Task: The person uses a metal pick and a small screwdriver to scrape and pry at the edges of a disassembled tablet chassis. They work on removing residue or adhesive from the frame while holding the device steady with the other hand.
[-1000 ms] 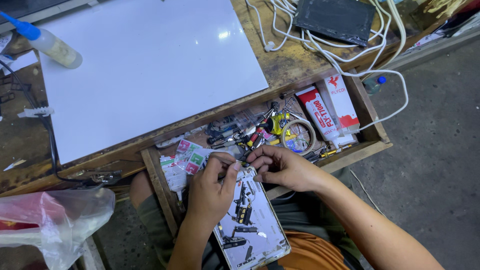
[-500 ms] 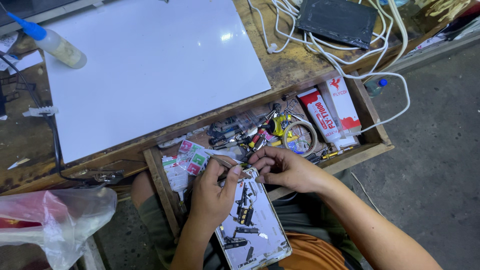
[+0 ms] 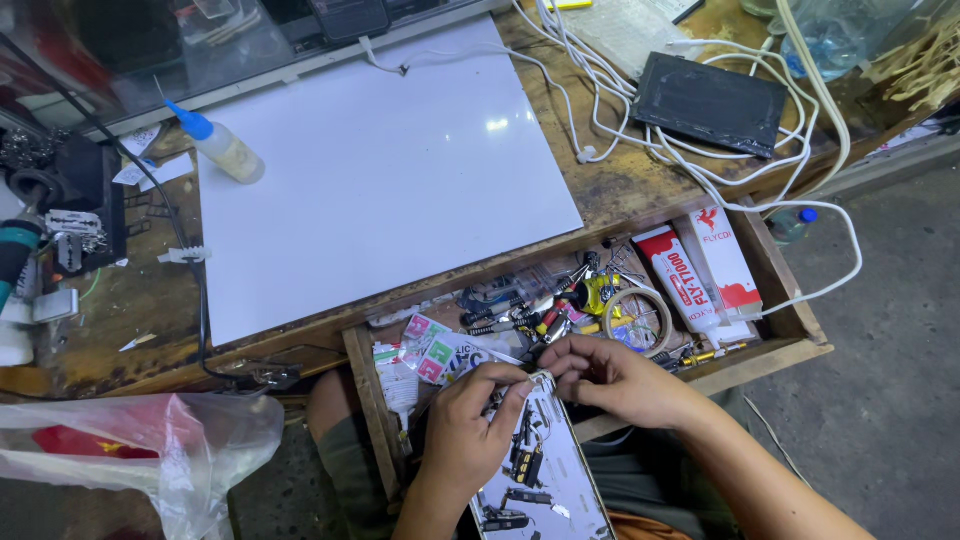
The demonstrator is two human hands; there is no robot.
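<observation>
The person's left hand (image 3: 468, 425) gripped the upper left edge of an opened phone with its back cover off and its dark internal parts exposed (image 3: 540, 470), fingers curled and clamped on its top corner, while the phone lay over the lap just below the front edge of an open wooden drawer (image 3: 780, 335). The right hand (image 3: 620, 380) rested at the phone's top right corner, its fingers drawn together there; whether they pinched a small part I could not tell. Inside the drawer sat two red-and-white cardboard boxes (image 3: 700, 272), a ring of clear tape (image 3: 638, 318) and a tangle of small tools. On the worn wooden bench above lay a white rectangular sheet (image 3: 380, 170), a squeeze bottle with a blue nozzle (image 3: 220, 145), a black rectangular pad (image 3: 712, 102) and white cables (image 3: 600, 70).
</observation>
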